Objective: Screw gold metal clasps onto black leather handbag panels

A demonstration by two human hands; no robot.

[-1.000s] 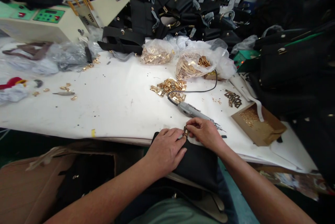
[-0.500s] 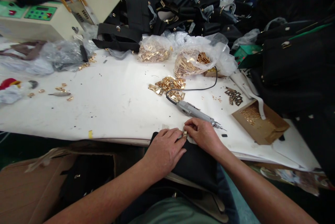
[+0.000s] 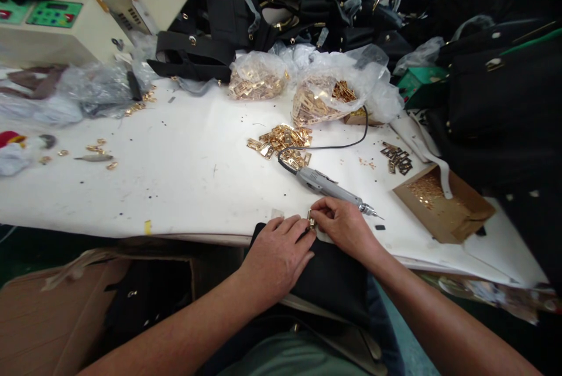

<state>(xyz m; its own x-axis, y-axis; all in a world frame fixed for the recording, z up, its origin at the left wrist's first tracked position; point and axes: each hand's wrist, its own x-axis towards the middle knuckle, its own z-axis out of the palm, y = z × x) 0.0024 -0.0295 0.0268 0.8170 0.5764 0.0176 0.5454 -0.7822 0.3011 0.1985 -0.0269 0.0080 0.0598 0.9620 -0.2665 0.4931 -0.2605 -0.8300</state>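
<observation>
At the table (image 3: 175,200)'s near edge: one black flap (image 3: 333,276), left hand (image 3: 278,253) laid across, apparently steadying it, finger grip unclear; one gold clasp (image 3: 311,221) at the flap's edge, pinched by right-hand fingers (image 3: 319,206); one power screwdriver (image 3: 329,187) beyond, seemingly within reach.

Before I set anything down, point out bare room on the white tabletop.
Widest patch: the tabletop between the pointed tool and the gold plates, nearly bare. Crowded: the back, with plastic bags; the right, with corded driver and cardboard box.
</observation>
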